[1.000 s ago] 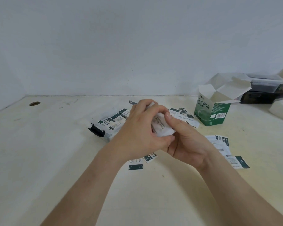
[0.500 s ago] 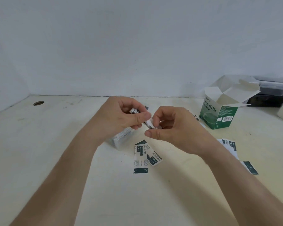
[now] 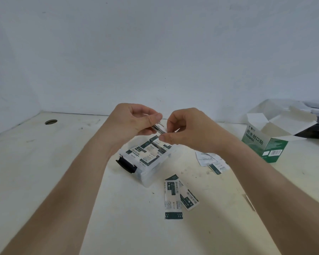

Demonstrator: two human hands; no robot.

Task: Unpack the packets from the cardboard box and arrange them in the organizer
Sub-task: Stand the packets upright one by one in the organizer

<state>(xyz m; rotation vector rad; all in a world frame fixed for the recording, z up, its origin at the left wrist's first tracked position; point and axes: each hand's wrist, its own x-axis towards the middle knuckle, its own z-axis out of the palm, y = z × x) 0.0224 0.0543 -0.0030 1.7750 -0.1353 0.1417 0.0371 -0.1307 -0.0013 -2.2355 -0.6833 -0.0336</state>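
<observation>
My left hand (image 3: 132,120) and my right hand (image 3: 187,129) together pinch a thin stack of white-and-green packets (image 3: 158,128), held edge-on above the table. Directly below them lies the clear plastic organizer (image 3: 149,174) with a black latch, several packets lying inside it. The green cardboard box (image 3: 265,142) stands open at the right. Loose packets lie in front of the organizer (image 3: 173,196) and under my right wrist (image 3: 210,161).
The pale table (image 3: 44,172) has a round cable hole (image 3: 51,122) at the back left. Dark containers (image 3: 317,122) sit behind the green box at the far right. A white wall closes off the back.
Both hands rose and drew slightly apart, turning the bunch of packets edge-on. The view shifted, so the organizer below shows fully.
</observation>
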